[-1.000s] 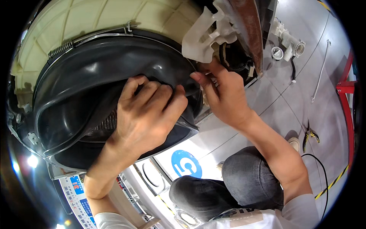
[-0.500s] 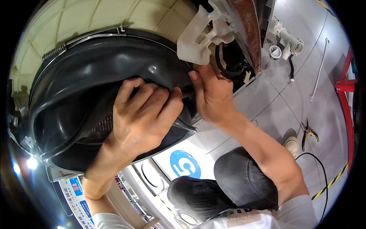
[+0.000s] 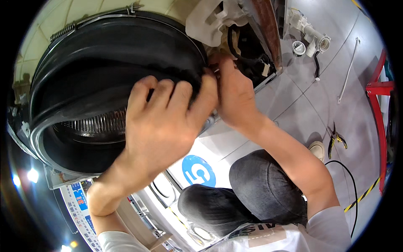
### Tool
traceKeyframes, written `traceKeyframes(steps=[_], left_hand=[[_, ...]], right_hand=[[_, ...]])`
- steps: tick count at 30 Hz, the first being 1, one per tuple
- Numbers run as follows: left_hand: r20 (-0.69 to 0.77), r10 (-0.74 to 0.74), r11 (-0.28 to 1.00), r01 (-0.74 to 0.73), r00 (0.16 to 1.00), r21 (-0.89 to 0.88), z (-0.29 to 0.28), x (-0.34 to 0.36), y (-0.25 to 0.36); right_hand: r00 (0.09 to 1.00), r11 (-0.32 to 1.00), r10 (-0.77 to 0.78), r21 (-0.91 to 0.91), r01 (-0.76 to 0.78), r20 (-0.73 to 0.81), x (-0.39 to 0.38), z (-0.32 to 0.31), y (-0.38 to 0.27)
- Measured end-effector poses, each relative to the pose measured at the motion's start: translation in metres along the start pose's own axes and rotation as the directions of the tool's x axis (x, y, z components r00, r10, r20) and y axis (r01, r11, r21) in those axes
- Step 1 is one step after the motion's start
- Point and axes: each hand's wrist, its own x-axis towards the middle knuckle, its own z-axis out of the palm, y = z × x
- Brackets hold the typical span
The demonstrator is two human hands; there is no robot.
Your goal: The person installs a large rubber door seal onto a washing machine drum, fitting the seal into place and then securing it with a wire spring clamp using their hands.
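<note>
A black rubber door gasket rings the opening of a washing machine's pale tub. A thin wire clamp with a coil spring runs along its upper rim. My left hand has its fingers curled over the gasket's right part, its index finger reaching toward my other hand. At the gasket's right edge, below a white plastic part, my right hand is closed, its fingertips blurred and partly hidden. What those fingertips pinch cannot be made out. Inside the opening shows the ribbed metal drum.
A dark hose lies inside the cabinet, beside its brown edge. On the tiled floor to the right are a white pump-like part, a round white cap, a thin rod and pliers. A red frame stands beyond.
The gasket's fold has drawn back on the left, baring more of the drum. My left hand has shifted right, closer to my right hand. The view has tilted slightly.
</note>
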Motion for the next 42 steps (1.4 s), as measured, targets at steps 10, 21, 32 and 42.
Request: traceKeyframes(steps=[10,21,32,42], left_hand=[[0.141,-0.134,0.99,0.125,0.981,0.071,-0.009,0.023,0.014],[0.036,0.035,0.995,-0.031,0.999,-0.099,0.013,0.014,-0.025],[-0.087,0.156,0.965,-0.171,0.984,-0.199,0.023,0.003,-0.049],[-0.09,0.206,0.961,-0.218,0.974,-0.17,0.025,0.005,-0.05]], right_hand=[[0.957,0.994,0.086,0.047,-0.103,0.276,0.009,-0.026,0.001],[0.971,0.999,-0.038,0.036,0.03,0.238,0.011,-0.019,0.011],[0.976,0.992,-0.126,0.053,0.119,0.178,0.014,-0.017,0.023],[0.961,0.958,-0.052,0.285,-0.028,0.271,0.016,-0.008,0.039]])
